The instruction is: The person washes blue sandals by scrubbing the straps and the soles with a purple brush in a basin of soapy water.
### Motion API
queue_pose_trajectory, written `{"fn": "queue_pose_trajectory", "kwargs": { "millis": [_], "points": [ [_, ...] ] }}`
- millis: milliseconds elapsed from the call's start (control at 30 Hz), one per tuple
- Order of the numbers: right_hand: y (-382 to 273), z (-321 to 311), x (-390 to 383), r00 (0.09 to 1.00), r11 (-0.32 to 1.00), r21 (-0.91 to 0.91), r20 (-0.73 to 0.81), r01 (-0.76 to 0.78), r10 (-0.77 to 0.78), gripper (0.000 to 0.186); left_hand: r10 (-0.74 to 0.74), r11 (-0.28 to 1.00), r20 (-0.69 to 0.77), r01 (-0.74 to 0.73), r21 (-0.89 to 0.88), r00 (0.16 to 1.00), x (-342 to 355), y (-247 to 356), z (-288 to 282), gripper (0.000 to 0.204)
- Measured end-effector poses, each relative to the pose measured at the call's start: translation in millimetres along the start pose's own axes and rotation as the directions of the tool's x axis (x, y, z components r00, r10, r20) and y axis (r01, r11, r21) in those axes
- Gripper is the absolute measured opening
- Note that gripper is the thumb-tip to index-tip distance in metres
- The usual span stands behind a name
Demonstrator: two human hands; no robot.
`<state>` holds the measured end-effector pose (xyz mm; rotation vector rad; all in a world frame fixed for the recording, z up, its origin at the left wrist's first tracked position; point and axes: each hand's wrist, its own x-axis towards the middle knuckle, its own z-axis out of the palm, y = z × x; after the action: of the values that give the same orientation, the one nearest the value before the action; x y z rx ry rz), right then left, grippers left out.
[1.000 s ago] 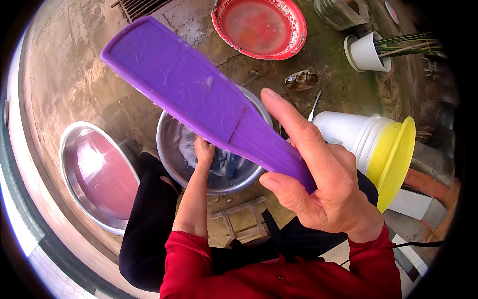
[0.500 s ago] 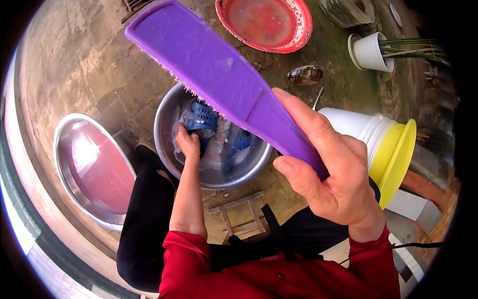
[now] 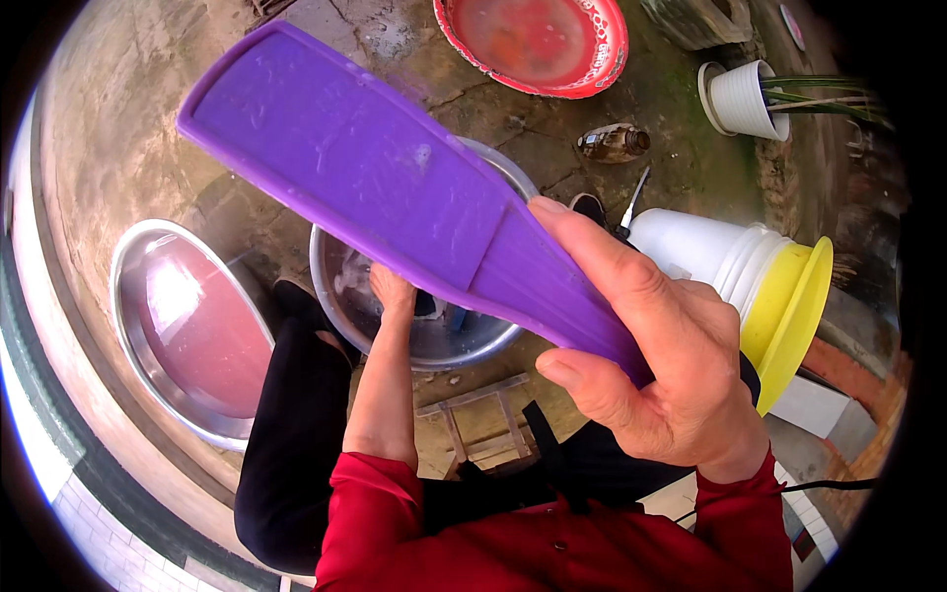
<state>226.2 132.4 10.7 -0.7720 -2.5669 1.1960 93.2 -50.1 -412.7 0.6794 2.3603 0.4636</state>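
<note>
Close to the camera, my right hand [image 3: 656,345] grips the handle of a purple scrubbing brush [image 3: 345,163], its flat back facing up and its bristles out of sight. My left hand [image 3: 393,288] reaches into a grey metal basin [image 3: 434,363] on the ground. The brush covers most of the basin and the fingers of that hand. Half a second ago they were around a blue perforated plastic sandal; only dark and blue bits show beside the hand now. A second blue sandal [image 3: 458,319] peeks out below the brush, in sudsy water.
A metal basin of pinkish water [image 3: 197,326] stands at the left, a red basin [image 3: 533,44] at the far side. On the right are a brown bottle [image 3: 614,144], a white bucket with yellow rim [image 3: 779,306] and a potted plant [image 3: 745,101]. A small wooden stool [image 3: 478,419] is below.
The brush has swung left and nearer, its bristles turning out of view, and now covers much of the basin. My left hand stays in the basin, shifted slightly right and down.
</note>
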Motion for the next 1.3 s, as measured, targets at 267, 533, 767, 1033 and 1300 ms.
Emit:
{"fn": "queue_pose_trajectory", "kwargs": {
  "millis": [267, 533, 767, 1033, 1300],
  "points": [
    [5.9, -1.0, -0.5, 0.999, 1.000, -0.011, 0.041, -0.027, 0.027, 0.056, 0.130, 0.990, 0.028, -0.131, 0.060, 0.991, 11.3, 19.9, -54.7, 0.037],
    [-4.6, 1.7, 1.6, 0.995, 0.999, -0.053, 0.096, -0.012, 0.017, 0.055, 0.100, 0.995, -0.121, -0.103, -0.012, 0.988, -16.9, -26.8, 40.0, 0.044],
    [-5.1, 2.7, -0.8, 0.995, 0.997, -0.062, 0.085, -0.038, 0.043, 0.053, 0.112, 0.978, -0.019, -0.113, -0.176, 0.994, -4.6, -4.4, 1.7, 0.046],
    [-3.0, 4.8, -17.5, 0.998, 0.997, -0.046, 0.008, -0.057, 0.057, 0.053, 0.203, 0.977, -0.422, -0.211, 0.028, 0.883, -54.5, 58.6, -70.6, 0.034],
    [0.4, 2.9, -26.2, 0.998, 1.000, 0.004, -0.068, 0.019, -0.019, 0.050, 0.373, 0.926, -0.227, -0.344, 0.155, 0.900, -126.6, 77.1, -57.1, 0.048]
  ]
}}
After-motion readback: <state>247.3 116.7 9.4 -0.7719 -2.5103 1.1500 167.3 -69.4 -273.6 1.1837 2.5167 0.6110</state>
